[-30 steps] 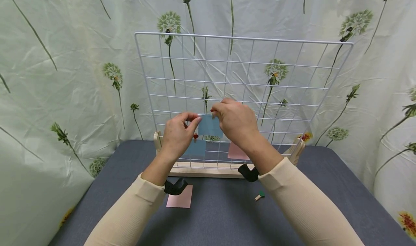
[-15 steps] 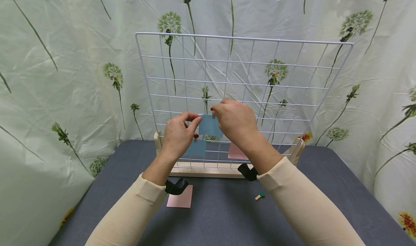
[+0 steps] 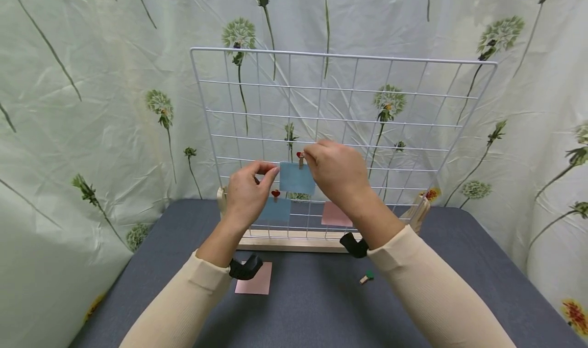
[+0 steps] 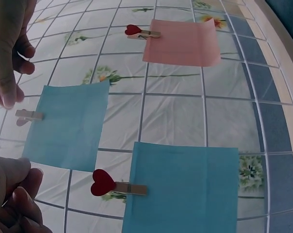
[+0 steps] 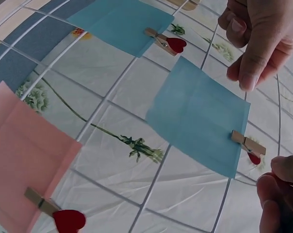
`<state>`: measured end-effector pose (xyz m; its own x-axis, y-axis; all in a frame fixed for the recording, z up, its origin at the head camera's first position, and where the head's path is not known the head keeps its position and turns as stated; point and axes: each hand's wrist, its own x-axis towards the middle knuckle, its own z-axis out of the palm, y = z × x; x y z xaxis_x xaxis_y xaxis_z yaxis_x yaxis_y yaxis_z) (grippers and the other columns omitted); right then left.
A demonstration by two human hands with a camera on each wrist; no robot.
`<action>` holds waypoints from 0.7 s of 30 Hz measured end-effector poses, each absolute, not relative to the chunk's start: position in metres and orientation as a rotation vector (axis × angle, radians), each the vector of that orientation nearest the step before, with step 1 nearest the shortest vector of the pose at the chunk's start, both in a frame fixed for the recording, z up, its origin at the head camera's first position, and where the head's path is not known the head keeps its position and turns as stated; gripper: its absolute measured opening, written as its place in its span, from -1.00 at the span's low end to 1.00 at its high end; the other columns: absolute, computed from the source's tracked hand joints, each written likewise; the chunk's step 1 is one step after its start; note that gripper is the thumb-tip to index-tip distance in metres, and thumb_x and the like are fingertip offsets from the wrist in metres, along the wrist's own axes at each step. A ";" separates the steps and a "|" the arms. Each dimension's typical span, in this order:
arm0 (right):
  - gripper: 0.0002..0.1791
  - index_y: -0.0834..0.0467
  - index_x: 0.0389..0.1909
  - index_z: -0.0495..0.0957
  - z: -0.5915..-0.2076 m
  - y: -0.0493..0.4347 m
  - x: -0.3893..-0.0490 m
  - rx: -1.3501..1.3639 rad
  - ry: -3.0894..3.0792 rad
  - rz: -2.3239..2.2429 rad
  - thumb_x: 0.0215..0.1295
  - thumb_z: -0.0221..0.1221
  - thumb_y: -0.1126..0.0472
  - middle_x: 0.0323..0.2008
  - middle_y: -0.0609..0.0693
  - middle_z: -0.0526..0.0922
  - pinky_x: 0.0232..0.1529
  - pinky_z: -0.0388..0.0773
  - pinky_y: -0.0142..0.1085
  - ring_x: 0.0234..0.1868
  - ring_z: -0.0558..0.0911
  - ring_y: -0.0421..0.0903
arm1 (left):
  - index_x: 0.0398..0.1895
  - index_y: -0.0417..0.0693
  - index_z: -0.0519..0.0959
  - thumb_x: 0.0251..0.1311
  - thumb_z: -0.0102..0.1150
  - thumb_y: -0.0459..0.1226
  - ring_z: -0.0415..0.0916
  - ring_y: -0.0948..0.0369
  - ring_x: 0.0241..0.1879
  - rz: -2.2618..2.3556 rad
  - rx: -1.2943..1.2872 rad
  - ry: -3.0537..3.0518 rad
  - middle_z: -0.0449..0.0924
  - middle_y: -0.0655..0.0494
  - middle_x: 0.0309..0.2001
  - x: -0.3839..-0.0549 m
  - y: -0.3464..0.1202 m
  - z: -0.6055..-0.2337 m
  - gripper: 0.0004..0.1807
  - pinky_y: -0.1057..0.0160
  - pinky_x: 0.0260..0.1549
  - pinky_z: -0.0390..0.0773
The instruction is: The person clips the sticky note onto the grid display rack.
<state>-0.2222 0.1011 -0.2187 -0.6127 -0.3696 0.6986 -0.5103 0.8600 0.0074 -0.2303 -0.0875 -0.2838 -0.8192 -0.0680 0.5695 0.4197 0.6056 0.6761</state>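
Observation:
A blue paper square (image 3: 296, 178) hangs on the white wire grid (image 3: 342, 56), with a wooden clothespin (image 5: 248, 142) bearing a red heart at its top edge. My right hand (image 3: 342, 169) is beside that clothespin, its thumb and fingers bent close together, a small gap from the peg's end in the right wrist view. My left hand (image 3: 248, 192) is at the paper's upper left corner, fingertips just off the edge and loosely bent. Below, a second blue square (image 4: 185, 189) hangs from another heart clothespin (image 4: 129, 188). A pink square (image 4: 183, 42) hangs to the right from a third clothespin (image 4: 145, 34).
A loose pink paper square (image 3: 257, 281) lies on the dark grey table (image 3: 312, 307), partly behind the left wrist strap. A small clothespin with a green top (image 3: 366, 277) lies toward the right. The grid stands in a wooden base (image 3: 289, 243) before a floral curtain.
My right fingers have come off the red-heart clothespin, which now shows on the paper's top edge. My left hand has moved slightly left, letting go of the paper's corner.

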 end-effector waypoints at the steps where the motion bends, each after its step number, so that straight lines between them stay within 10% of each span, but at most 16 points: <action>1: -0.83 0.07 -0.25 0.76 -0.220 0.102 -0.222 0.636 -2.284 0.255 0.47 0.20 0.19 -0.39 -0.02 0.75 -0.50 0.59 -0.17 -0.45 0.70 -0.05 | -0.13 -0.07 0.74 0.41 0.25 -0.11 0.52 0.17 -0.52 -1.161 -0.279 -2.275 0.76 0.00 -0.22 -0.230 -0.088 -0.285 -0.77 0.25 -0.59 0.44; 21: -0.78 0.07 -0.23 0.79 -0.245 0.124 -0.210 0.581 -2.376 0.289 0.43 0.24 0.05 -0.23 -0.01 0.81 -0.47 0.61 -0.18 -0.28 0.74 -0.06 | -0.17 0.00 0.74 0.38 0.29 -0.16 0.40 0.20 -0.58 -1.194 -0.279 -2.335 0.75 0.08 -0.28 -0.212 -0.099 -0.322 -0.85 0.30 -0.65 0.33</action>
